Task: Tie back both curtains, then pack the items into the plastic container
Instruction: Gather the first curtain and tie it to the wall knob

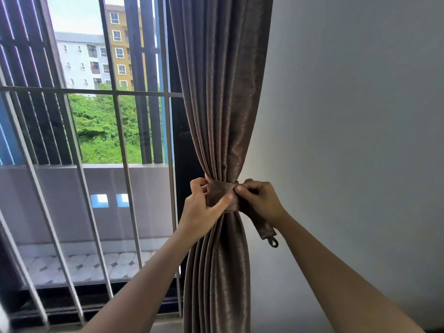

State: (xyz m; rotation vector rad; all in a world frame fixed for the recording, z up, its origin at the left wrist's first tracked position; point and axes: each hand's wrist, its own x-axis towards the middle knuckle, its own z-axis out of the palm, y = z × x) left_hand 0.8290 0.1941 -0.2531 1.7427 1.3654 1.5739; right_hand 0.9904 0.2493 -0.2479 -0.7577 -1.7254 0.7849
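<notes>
A brown pleated curtain (221,92) hangs at the right edge of the window, gathered tight at its waist. A matching brown tieback band (219,194) is wrapped around the gathered folds. My left hand (201,210) grips the band from the left, thumb lying across its front. My right hand (260,199) pinches the band's other end on the right side. The band's loose tail hangs down below my right hand and ends in a small dark ring (274,242). No second curtain or plastic container is in view.
A plain white wall (348,116) fills the right half of the view. To the left is a window with grey metal bars (120,131), a balcony and buildings beyond it.
</notes>
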